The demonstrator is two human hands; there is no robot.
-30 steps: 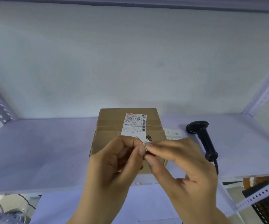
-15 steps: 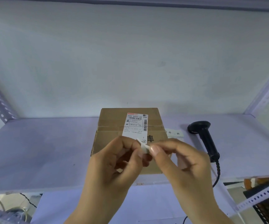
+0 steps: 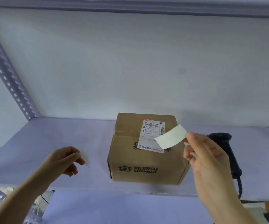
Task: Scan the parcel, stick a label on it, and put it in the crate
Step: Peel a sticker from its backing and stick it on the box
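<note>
left hand (image 3: 64,160) curled, right hand (image 3: 206,157) pinching

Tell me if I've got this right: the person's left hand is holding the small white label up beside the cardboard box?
Not quite. The head view shows the right hand holding the small white label up beside the cardboard box.

Left of the parcel (image 3: 146,151) the shelf (image 3: 49,139) lies open; right of it, the scanner (image 3: 226,152) narrows the gap.

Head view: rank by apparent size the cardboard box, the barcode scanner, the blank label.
1. cardboard box
2. barcode scanner, partly hidden behind the right hand
3. blank label, held nearer the camera, so its true size is less sure
</note>
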